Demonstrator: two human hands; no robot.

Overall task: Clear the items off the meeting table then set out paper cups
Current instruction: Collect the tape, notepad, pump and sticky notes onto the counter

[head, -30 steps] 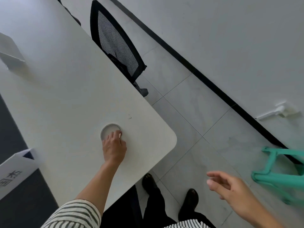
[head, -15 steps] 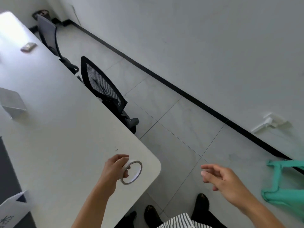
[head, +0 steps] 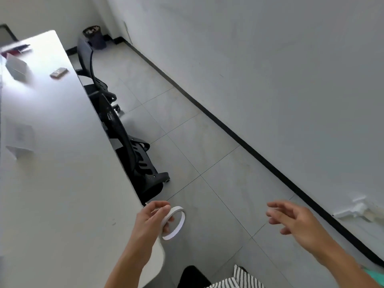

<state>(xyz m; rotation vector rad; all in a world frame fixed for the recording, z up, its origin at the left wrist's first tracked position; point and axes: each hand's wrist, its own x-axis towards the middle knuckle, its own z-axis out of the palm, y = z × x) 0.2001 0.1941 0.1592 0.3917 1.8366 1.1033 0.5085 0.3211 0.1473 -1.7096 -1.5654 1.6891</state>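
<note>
"What's left on the counter (head: 62, 183)?"

"Card stands (head: 19, 140) and a small flat packet (head: 58, 72) further along. I'd say those go before any cups come out."

"How should this one be carried?"

"Hook a finger through the ring, I'd judge, because a rim pinch on something so light could slip."

"And the left hand (head: 152, 220) now?"

"Its fingers are curled, pinching the tape roll (head: 176, 210) by its near rim. The roll sticks out to the right of the knuckles, just past the counter's corner and above the floor."

"And the right hand (head: 295, 221)?"

"Spread and loose, holding nothing, well apart from the roll."
</note>
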